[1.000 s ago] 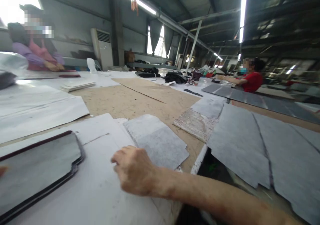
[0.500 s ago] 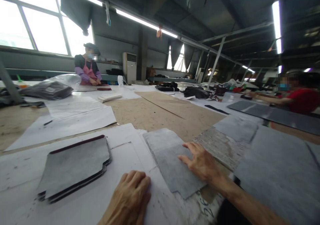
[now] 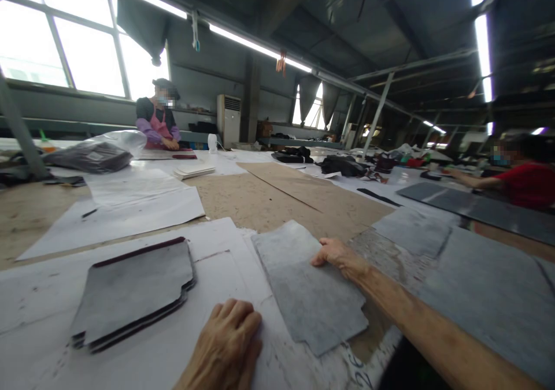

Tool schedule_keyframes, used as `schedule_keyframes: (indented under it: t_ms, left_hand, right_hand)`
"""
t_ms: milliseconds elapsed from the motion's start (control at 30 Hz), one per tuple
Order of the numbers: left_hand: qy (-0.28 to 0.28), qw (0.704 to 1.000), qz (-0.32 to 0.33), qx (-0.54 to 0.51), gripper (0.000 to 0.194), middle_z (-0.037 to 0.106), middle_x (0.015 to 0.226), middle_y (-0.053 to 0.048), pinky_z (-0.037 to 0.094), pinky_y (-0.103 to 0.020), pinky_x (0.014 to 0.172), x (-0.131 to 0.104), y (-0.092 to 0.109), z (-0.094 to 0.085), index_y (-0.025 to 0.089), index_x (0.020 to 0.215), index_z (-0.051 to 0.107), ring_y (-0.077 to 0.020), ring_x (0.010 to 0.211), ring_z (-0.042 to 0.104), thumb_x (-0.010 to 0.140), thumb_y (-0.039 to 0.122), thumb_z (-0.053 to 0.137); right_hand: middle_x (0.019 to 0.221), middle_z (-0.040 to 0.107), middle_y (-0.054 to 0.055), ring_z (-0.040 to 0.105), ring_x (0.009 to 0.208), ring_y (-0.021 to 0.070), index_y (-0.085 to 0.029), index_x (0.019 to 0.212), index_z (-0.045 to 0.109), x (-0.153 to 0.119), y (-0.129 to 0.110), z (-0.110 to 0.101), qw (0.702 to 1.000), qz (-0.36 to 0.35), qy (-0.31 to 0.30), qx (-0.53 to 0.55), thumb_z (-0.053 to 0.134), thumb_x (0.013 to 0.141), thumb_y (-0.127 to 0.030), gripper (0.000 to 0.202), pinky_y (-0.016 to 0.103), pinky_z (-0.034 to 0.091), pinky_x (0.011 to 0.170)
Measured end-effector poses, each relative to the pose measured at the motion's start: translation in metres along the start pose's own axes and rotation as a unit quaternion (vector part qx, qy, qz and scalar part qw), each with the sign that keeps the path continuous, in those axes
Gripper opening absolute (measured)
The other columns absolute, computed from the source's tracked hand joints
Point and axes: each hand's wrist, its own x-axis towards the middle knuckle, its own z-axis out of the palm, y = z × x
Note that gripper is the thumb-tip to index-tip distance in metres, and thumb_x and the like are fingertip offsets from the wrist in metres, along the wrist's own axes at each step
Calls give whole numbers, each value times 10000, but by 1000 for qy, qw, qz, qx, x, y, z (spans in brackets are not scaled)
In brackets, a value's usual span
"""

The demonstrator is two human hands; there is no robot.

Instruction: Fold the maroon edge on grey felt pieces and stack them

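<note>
Basically, the gray sheet point(image 3: 303, 303) lay flat on the counter point(image 3: 26, 205), in front of the person, with notches cut into its near end. It looked light and thin, probably bendy like felt or backed cloth, with a matte face that likely wasn't slippery. Seemed hard to break, but the notched corners could have creased or folded under. One layer or several, couldn't tell. Best hold was likely a pinch on a long side, thumb on top, with a second hold at the opposite side to stop sagging.

The right hand point(image 3: 336, 255) was on its right edge toward the far end, fingers bent, thumb over the top; whether it actually pinched the sheet, couldn't tell. The left hand point(image 3: 226, 335) rested palm down on the white paper point(image 3: 143, 367), fingers together and a bit curled, underside hidden, nothing seen in it.

Left of that, a stack of gray pieces point(image 3: 134, 289) with dark edges sat on the same paper. More gray panels point(image 3: 489, 292) lay to the right. Farther out, a co-worker in a pink apron point(image 3: 159, 127) and another in red point(image 3: 526, 182).
</note>
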Motion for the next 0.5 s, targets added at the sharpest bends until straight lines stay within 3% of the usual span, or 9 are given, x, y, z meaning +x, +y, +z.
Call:
schedule_keyframes:
  t_ms: [100, 233, 367, 500]
  left_hand:
    - [-20, 999, -29, -23, 195, 563, 950, -80, 416, -418, 769, 2, 7, -7, 185, 924, 554, -237, 869, 499, 774, 126, 445]
    - [-39, 996, -58, -49, 175, 557, 949, -78, 391, -426, 795, 3, 13, -13, 176, 886, 564, -235, 879, 479, 786, 115, 434]
    - [-36, 995, -65, -65, 166, 549, 937, -62, 371, -417, 817, 1, 15, -16, 180, 885, 566, -221, 880, 465, 819, 130, 423]
    - [-20, 992, -67, -102, 166, 552, 918, -59, 369, -400, 815, -1, 12, -16, 179, 887, 585, -218, 874, 467, 822, 146, 436]
  right_hand:
    - [871, 584, 17, 566, 718, 123, -124, 917, 578, -9, -7, -1, 1000, 5, 5, 6, 533, 865, -331, 218, 267, 489, 620]
    - [776, 575, -8, 544, 643, 103, -122, 858, 573, -22, -27, -14, 998, -41, 27, 37, 569, 832, -285, 165, 238, 461, 571]
    - [690, 594, -36, 554, 604, 118, -137, 809, 590, -37, -58, -37, 992, -78, 54, 85, 641, 644, -129, 172, 217, 426, 530]
    - [635, 616, -26, 581, 560, 160, -162, 821, 610, -59, -89, -62, 987, -72, 60, 133, 639, 555, -117, 271, 235, 425, 489]
